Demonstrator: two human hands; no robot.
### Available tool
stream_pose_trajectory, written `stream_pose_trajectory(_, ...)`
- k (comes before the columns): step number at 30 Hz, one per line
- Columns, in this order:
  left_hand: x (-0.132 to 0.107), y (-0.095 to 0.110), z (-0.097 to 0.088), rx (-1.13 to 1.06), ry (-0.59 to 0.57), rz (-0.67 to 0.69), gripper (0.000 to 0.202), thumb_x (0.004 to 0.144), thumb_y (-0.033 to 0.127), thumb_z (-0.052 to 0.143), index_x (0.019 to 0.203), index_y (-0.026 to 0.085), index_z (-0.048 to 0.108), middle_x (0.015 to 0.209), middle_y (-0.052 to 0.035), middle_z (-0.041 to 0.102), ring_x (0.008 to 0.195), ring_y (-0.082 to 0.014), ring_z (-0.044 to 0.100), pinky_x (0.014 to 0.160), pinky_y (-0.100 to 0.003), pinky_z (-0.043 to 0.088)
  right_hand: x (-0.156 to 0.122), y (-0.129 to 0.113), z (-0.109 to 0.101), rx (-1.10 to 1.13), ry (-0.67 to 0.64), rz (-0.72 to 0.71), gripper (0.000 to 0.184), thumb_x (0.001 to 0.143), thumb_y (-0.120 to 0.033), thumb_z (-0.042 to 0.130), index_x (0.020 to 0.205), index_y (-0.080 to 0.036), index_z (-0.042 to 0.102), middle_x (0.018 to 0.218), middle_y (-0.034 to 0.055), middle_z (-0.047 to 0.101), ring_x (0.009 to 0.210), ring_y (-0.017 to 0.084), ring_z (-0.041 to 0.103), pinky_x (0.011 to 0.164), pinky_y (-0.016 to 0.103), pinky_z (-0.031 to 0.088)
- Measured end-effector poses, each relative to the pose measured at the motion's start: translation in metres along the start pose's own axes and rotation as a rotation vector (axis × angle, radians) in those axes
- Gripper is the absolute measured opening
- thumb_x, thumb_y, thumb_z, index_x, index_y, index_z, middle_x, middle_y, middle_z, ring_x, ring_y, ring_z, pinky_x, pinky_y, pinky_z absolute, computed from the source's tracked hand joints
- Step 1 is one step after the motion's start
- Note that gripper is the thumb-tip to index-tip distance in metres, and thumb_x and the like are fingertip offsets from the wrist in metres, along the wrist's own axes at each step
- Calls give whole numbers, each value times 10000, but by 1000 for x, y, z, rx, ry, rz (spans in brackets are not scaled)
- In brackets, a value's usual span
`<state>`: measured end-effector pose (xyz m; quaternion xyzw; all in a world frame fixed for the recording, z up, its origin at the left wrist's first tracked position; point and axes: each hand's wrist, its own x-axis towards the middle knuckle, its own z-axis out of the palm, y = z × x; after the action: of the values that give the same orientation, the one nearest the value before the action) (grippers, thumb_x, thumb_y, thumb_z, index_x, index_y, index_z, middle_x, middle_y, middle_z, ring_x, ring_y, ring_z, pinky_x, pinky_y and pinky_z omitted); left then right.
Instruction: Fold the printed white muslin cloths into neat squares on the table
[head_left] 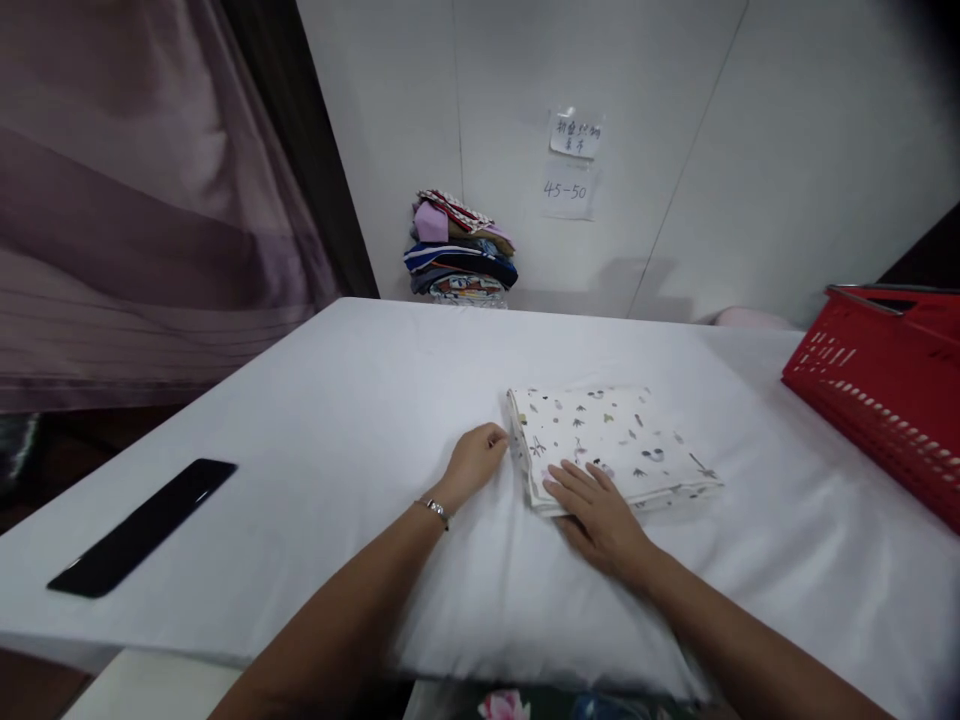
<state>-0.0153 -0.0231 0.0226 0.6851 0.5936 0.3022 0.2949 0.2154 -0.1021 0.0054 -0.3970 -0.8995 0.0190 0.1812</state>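
Observation:
A folded white cloth with a small print of leaves and rainbows [600, 435] lies on the white-covered table in front of me. My right hand [600, 515] rests on its near left corner, palm down with fingers stretched out; the thumb lies lower, by the near edge. Just off the cloth's left side is my left hand [476, 460], its fingers curled closed and the knuckles close to the folded edge. Nothing shows inside that hand. A bracelet [435, 510] sits on the left wrist.
A red plastic basket [885, 390] stands at the table's right edge. On the left lies a flat black object [142, 530], perhaps a phone. Folded fabrics are stacked [461, 255] beyond the far edge, against the wall. A purple curtain [150, 220] hangs at left.

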Motion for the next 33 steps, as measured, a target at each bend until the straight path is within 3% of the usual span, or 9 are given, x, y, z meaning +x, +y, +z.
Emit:
stream_pose_trajectory(4,-38,13,7,-139,-174,-36,212,762,332,490,689,179,618,666,8,619,644,-139,543,598,-236,398,2,-1,-8,178,19,77,486,879,-286,479,1359,-253,411,1375,83,462,1303,258,366,1057,538,262)
stream_pose_trajectory(9,-59,23,18,-256,-220,-102,181,726,309,480,659,174,580,584,30,552,540,-111,485,528,-227,350,9,-5,-13,272,222,66,388,881,-284,492,1267,-241,511,1255,97,569,1210,258,474,1007,494,363)
stream_pose_trajectory(13,-63,28,20,-311,-203,-133,154,707,292,479,627,175,539,529,48,493,489,-99,455,503,-224,336,18,-16,-13,239,226,13,345,869,-261,505,1210,-219,543,1188,103,602,1118,251,535,945,456,428)
stream_pose_trajectory(23,-72,34,23,-379,-139,-211,206,732,330,492,608,171,532,527,45,508,462,-87,448,508,-225,346,20,-12,3,464,291,221,250,842,-266,536,1061,-223,647,1089,87,640,1034,221,577,885,403,489)
stream_pose_trajectory(26,-75,39,23,-401,-114,-244,257,758,373,486,611,169,537,532,37,526,456,-86,447,514,-225,351,22,-11,2,462,273,215,198,846,-225,516,958,-225,679,1047,80,656,1007,214,586,882,406,484)
stream_pose_trajectory(33,-78,41,23,-402,-97,-249,256,747,392,530,615,173,540,490,49,496,465,-94,454,520,-225,352,25,-14,-3,470,296,181,200,902,-189,419,867,-215,614,987,53,651,946,180,581,841,356,469)
